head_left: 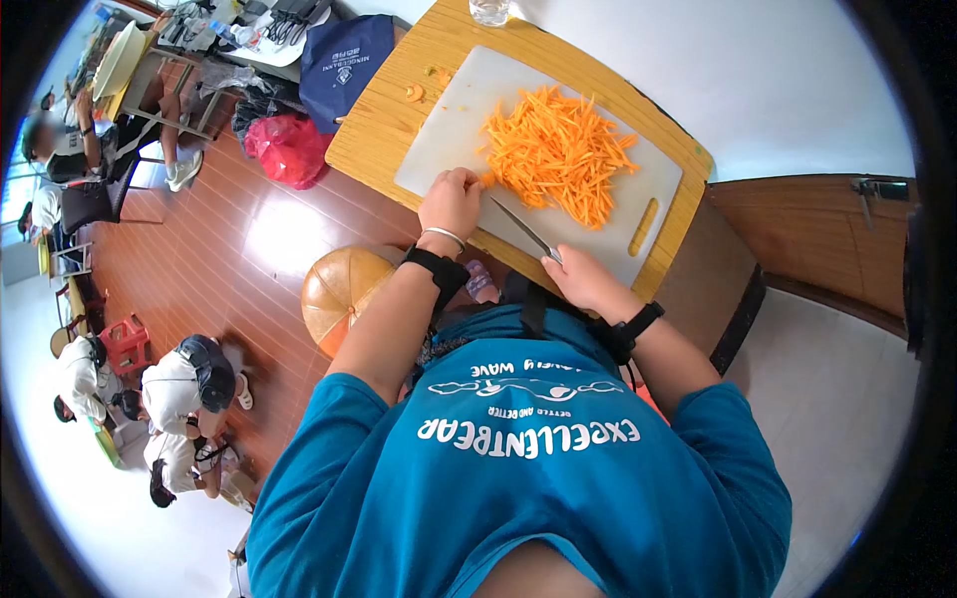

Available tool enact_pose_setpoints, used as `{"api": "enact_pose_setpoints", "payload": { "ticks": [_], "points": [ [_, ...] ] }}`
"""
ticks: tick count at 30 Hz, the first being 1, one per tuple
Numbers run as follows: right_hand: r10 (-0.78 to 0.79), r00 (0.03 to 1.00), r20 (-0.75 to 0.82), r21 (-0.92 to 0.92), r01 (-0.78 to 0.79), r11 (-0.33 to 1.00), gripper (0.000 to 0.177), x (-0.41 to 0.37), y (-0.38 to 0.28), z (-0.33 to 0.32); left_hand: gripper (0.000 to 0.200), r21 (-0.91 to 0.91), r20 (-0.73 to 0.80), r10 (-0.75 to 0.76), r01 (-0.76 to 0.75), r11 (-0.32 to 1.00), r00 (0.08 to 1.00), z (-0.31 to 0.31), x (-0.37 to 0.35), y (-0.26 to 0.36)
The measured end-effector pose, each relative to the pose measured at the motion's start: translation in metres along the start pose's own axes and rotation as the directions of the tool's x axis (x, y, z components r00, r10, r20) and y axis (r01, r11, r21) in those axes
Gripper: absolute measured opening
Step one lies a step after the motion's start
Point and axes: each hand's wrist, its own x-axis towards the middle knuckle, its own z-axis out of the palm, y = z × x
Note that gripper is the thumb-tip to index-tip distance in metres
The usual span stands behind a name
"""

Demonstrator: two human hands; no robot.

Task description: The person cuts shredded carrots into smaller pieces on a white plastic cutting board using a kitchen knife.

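A heap of shredded carrot [563, 154] lies on the white cutting board [454, 95], over its middle and right part. My left hand [452, 202] rests at the near left edge of the board with its fingers curled together; a bit of orange shows beside the fingertips, and what they pinch is too small to make out. At the near edge, my right hand [581, 277] is closed around the handle of a knife [521, 226]. The blade points up and left, toward my left hand, below the heap and apart from it.
The board lies on a wooden table [379, 130] with carrot scraps at its left. A glass [489, 10] stands at the far edge. Left are a blue bag [344, 70], a red plastic bag [286, 151] and a round stool [344, 289]. Several people are farther left.
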Motion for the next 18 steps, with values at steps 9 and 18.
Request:
{"api": "enact_pose_setpoints", "payload": {
  "ticks": [9,18],
  "points": [
    [0.036,0.999,-0.038,0.102,-0.032,0.994,0.039,0.005,-0.008,-0.009,0.018,-0.077,-0.03,0.036,-0.038,0.996,0.999,0.001,-0.002,-0.009],
    [-0.008,0.997,-0.082,0.029,0.01,1.0,0.038,0.019,-0.024,-0.008,0.017,-0.012,-0.025,0.022,-0.023,1.0,0.999,-0.001,-0.006,-0.002]
  ]
}}
